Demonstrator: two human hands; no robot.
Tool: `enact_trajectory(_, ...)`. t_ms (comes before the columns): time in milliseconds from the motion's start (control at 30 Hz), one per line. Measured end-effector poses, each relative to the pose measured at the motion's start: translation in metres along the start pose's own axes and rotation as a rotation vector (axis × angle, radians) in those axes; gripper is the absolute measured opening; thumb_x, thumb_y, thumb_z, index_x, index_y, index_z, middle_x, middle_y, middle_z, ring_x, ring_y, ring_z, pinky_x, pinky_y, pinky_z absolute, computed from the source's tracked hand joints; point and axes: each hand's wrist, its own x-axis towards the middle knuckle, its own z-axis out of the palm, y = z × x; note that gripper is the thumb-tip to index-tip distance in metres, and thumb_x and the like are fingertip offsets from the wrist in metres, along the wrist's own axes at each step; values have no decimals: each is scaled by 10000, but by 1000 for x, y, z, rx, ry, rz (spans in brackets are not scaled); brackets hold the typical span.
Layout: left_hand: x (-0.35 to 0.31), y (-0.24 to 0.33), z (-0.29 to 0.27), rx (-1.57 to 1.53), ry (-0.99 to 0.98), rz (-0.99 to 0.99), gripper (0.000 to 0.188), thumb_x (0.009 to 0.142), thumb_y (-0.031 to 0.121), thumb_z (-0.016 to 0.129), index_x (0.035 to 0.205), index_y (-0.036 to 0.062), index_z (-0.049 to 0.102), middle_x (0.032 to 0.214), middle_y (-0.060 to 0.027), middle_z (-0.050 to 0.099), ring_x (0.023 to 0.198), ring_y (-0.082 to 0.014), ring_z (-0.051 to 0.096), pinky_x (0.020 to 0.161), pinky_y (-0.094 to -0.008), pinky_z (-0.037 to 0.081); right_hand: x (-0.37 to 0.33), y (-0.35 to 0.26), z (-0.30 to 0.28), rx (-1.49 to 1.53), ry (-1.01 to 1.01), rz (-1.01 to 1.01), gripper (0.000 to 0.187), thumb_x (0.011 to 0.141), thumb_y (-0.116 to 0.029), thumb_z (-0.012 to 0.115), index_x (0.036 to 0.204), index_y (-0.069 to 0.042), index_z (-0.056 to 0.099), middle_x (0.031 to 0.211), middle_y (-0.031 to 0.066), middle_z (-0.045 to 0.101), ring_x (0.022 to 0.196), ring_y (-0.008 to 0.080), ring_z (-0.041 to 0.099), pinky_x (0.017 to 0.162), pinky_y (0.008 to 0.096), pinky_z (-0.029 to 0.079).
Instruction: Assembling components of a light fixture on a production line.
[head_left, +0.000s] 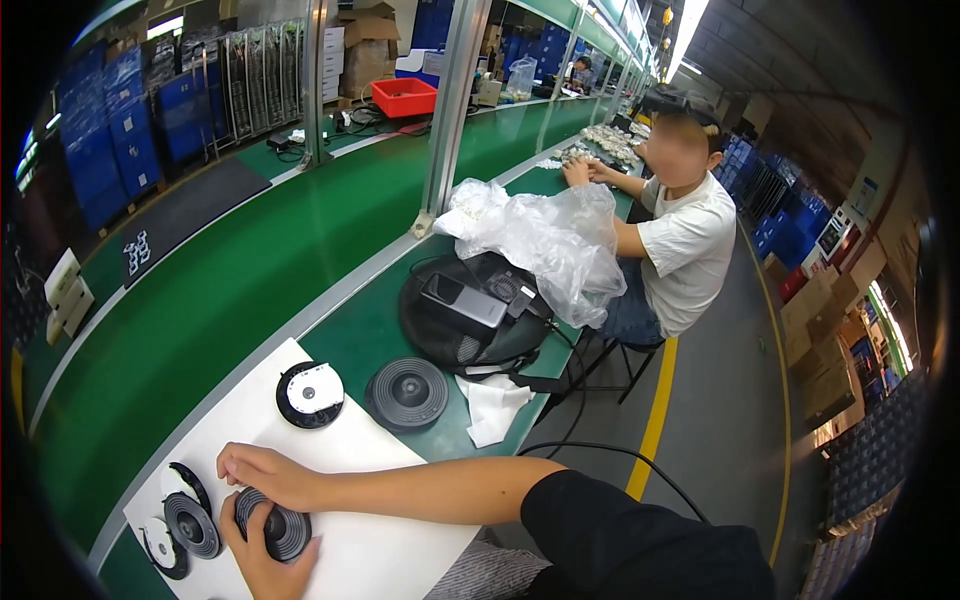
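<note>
My left hand is closed around a round black disc with ringed ridges, its fingers over the top and the thumb at the near side. Just beyond, my right hand reaches across from the right with curled fingers; what they hold, if anything, is hidden. Left of the hands, another ridged disc leans beside two black-and-white round parts, one nearer and one farther. Farther off lie a black round part with a white plate and a larger grey ringed disc.
A white board lies under the hands on the green bench. Beyond are a white cloth or paper, a black bag carrying a grey device, and clear plastic. A metal post rises behind. A co-worker sits farther along.
</note>
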Motion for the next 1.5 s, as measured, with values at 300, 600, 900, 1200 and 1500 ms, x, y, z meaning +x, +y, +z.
enact_trajectory(300,3,3,-2,5,54,35,776,617,120,889,1328,114,578,1376,-243,444,1278,-438,449,1063,-540,385,-1,-4,-1,-5,-24,11,308,1089,-349,394,1078,-71,526,1018,29,509,975,140,478,915,294,413)
enact_trajectory(600,-5,-6,-3,-23,92,131,665,679,152,821,1304,102,598,1405,-232,491,1305,-442,445,1098,-577,320,1,-4,-1,-18,-19,-5,292,1094,-316,385,1065,-60,523,993,37,499,963,142,470,906,296,406)
enact_trajectory(900,0,-1,0,-33,24,85,618,764,183,764,1333,45,567,1412,-257,481,1310,-461,428,1114,-578,297,1,-3,1,-62,-9,-24,279,1093,-294,378,1058,-55,518,981,47,500,941,144,475,882,298,412)
enact_trajectory(1200,4,4,0,-41,26,-9,850,659,196,901,1387,27,497,1419,-266,437,1323,-449,405,1109,-544,320,-1,-8,0,-65,8,-25,275,1094,-280,372,1061,-48,516,1000,61,511,931,161,490,871,311,419)
enact_trajectory(1500,4,-1,3,-98,163,10,825,623,199,928,1337,39,548,1334,-224,513,1254,-412,471,1084,-527,351,1,-5,-1,-13,-1,-7,282,1097,-299,378,1059,-53,512,993,46,500,946,155,476,896,304,411)
